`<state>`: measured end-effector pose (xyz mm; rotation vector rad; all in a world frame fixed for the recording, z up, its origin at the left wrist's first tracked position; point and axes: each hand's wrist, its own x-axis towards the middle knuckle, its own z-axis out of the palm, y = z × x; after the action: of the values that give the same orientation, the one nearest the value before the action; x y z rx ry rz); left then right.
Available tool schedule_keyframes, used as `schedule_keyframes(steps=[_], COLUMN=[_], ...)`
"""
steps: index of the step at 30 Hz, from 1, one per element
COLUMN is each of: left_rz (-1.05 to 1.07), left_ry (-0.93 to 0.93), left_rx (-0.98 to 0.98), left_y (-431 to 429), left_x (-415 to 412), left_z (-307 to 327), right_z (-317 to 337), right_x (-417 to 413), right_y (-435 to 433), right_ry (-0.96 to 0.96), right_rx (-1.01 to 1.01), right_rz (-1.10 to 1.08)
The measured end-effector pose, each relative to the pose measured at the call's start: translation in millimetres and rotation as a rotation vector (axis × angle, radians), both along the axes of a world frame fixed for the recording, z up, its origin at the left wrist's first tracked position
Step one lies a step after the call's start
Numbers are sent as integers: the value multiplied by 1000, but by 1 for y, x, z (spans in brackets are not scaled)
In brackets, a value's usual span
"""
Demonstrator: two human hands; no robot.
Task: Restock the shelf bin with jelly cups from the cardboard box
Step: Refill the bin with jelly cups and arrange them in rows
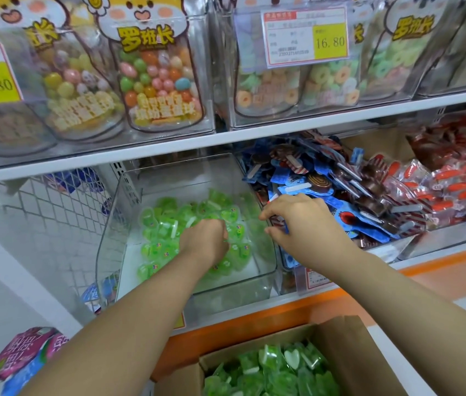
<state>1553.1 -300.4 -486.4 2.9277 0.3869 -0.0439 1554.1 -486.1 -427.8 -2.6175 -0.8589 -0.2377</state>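
A clear plastic shelf bin [257, 281] on the lower shelf holds a layer of green jelly cups [160, 224]. My left hand [206, 242] is inside the bin, knuckles up, with its fingers bent down into the pile; the fingertips are hidden, so a grip cannot be made out. My right hand [304, 221] hovers over the bin's right wall with loosely curled fingers and nothing in it. Below the shelf, the open cardboard box [349, 355] holds more green jelly cups [277, 372].
Right of the bin lie heaps of blue-wrapped chocolate lollipops [326, 181] and red-wrapped snacks [454, 181]. Above is a white shelf board [168, 147] with candy bags in clear bins. A white wire divider [54, 212] stands left. Pink and blue packets [25, 358] sit lower left.
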Motion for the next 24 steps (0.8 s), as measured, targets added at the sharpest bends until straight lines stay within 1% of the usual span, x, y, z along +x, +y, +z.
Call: schedule_keyframes(steps=[2, 5, 7, 9, 11, 13, 18, 22, 24], left_rz=[-112, -344, -500, -573, -596, -624, -659, -579, -549], left_ry=[-31, -43, 40, 181, 274, 286, 214, 70, 36], left_rx=[85, 185, 214, 248, 274, 273, 229, 109, 99], left_y=[6, 20, 28, 33, 37, 37, 37, 43, 37], left_x=[-7, -25, -39, -45, -45, -43, -43, -40, -33], left_z=[4, 6, 4, 0, 0, 2, 7, 9, 9], right_z=[0, -1, -2, -4, -6, -6, -6, -7, -10], right_x=[0, -1, -1, -2, -3, -4, -6, -5, -5], right_y=[0, -1, 0, 1, 2, 2, 0, 0, 0], right_ry=[2, 3, 13, 21, 27, 27, 18, 18, 6], right_rx=[-4, -5, 1, 18, 31, 33, 43, 72, 102], right_rz=[1, 6, 5, 1, -3, -4, -6, 2, 5])
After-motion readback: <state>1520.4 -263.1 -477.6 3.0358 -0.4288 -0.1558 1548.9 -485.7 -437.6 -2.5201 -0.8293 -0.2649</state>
